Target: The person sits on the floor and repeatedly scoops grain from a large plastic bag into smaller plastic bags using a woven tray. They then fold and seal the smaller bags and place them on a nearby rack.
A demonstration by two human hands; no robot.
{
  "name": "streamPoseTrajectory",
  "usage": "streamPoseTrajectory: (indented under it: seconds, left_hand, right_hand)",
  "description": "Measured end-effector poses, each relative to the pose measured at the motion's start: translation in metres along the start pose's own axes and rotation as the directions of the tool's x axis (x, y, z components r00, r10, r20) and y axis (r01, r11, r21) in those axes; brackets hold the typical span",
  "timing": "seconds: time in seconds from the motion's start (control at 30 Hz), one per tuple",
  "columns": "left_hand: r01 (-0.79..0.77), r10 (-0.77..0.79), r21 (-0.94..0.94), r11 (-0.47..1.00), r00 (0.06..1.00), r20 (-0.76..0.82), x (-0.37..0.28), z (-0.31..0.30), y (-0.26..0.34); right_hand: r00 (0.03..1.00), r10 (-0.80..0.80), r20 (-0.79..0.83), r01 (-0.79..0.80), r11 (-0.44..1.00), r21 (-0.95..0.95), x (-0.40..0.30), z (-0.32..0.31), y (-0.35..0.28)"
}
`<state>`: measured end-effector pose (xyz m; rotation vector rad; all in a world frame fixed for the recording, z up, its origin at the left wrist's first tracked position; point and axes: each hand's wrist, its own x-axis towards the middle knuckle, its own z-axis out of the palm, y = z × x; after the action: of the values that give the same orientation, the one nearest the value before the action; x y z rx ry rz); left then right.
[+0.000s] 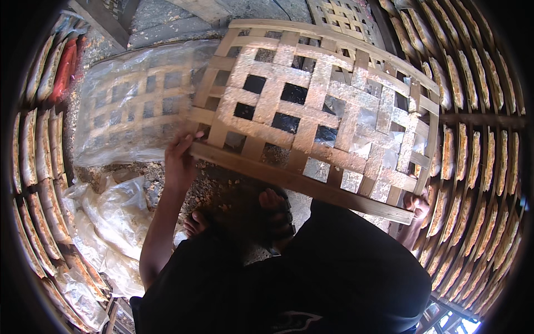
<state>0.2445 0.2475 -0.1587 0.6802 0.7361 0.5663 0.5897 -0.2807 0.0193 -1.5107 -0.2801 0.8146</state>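
Observation:
A wooden lattice tray (267, 94) is held tilted above the floor in front of me. Pale, crumbly residue coats much of its crossed slats, and dark gaps show between them. My left hand (180, 156) grips the tray's near left corner, slightly blurred. At the near right corner, my right hand (417, 205) is closed around the frame, its fingers partly hidden by the wood. Left of the tray, a clear plastic sheet (89, 137) lies over another lattice tray (157, 112) on the floor.
Stacked trays with pale, crumbly-edged slabs line the right rack (463, 167) and left rack (39, 154). Crumpled clear plastic (112, 221) lies at lower left. Red plastic (66, 69) sits by the left rack. Another lattice tray (346, 18) and a wooden beam (104, 25) are beyond.

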Motion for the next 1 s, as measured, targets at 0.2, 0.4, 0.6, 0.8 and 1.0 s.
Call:
streamPoseTrajectory:
  seconds: [0.2,0.4,0.6,0.8,1.0]
  left_hand:
    - [-0.177,0.173,-0.009,0.984,0.971,-0.164,-0.057,-0.056,0.055]
    - [-0.244,0.263,0.099,0.965,0.874,-0.408,-0.098,-0.123,0.111]
    - [-0.288,0.355,0.207,0.935,0.756,-0.55,-0.116,-0.182,0.153]
    - [-0.287,0.384,0.258,0.922,0.756,-0.531,-0.076,-0.257,0.212]
    - [-0.202,0.305,0.247,0.948,0.801,-0.514,-0.023,-0.347,0.24]
  right_hand:
    - [0.913,0.246,0.325,-0.203,0.966,-0.16,0.056,0.049,-0.002]
    - [0.712,0.415,0.567,-0.303,0.909,-0.284,0.142,0.163,0.021]
    - [0.56,0.553,0.617,-0.363,0.833,-0.418,0.201,0.258,0.036]
    - [0.481,0.58,0.658,-0.414,0.811,-0.413,0.24,0.351,0.061]
    - [0.497,0.598,0.629,-0.374,0.801,-0.467,0.259,0.41,0.107]
